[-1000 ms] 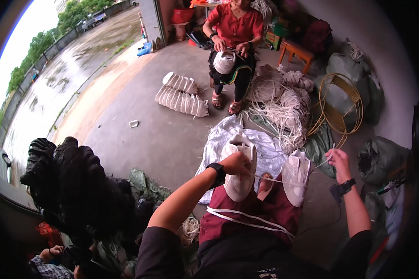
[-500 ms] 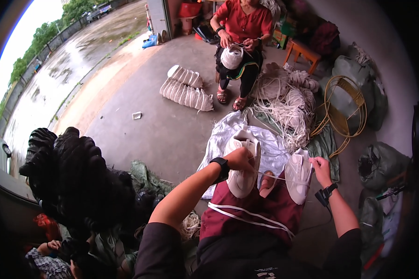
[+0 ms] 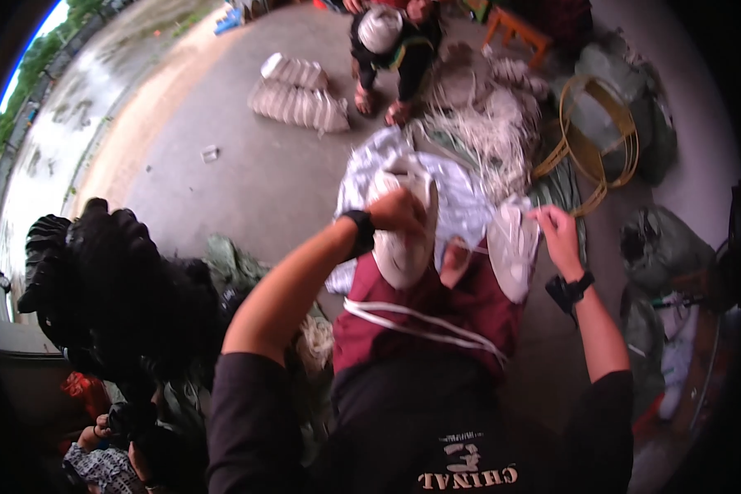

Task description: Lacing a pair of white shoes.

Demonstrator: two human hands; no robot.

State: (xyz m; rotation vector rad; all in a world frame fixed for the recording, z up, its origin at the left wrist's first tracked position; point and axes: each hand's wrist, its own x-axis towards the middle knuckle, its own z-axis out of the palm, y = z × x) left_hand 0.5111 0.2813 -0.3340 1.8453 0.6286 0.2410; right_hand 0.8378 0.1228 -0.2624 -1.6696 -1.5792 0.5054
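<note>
Two white sneakers rest on my thighs: the left sneaker (image 3: 403, 262) lies under my left hand and the right sneaker (image 3: 513, 257) beside my right hand. Closed over the upper of the left sneaker, my left hand (image 3: 398, 212) grips a thin white shoelace (image 3: 472, 248), which stretches across toward the right sneaker. My right hand (image 3: 556, 232) pinches with thumb and forefinger at the outer edge of the right sneaker, apparently on a lace; blur hides the exact grip. Several loose white laces (image 3: 420, 319) lie across my dark red trousers.
A white woven sheet (image 3: 356, 177) lies under my knees. Ahead are a lace heap (image 3: 490, 136), bundled pale shoe parts (image 3: 300, 105) and a seated person holding a white shoe (image 3: 380, 30). A yellow wire frame (image 3: 580, 136) stands right; a black pile (image 3: 111, 288) is left.
The view has tilted downward, so everything sits higher in the picture and my shirt shows more. Both hands stay at their sneakers; the right fingers have spread a little.
</note>
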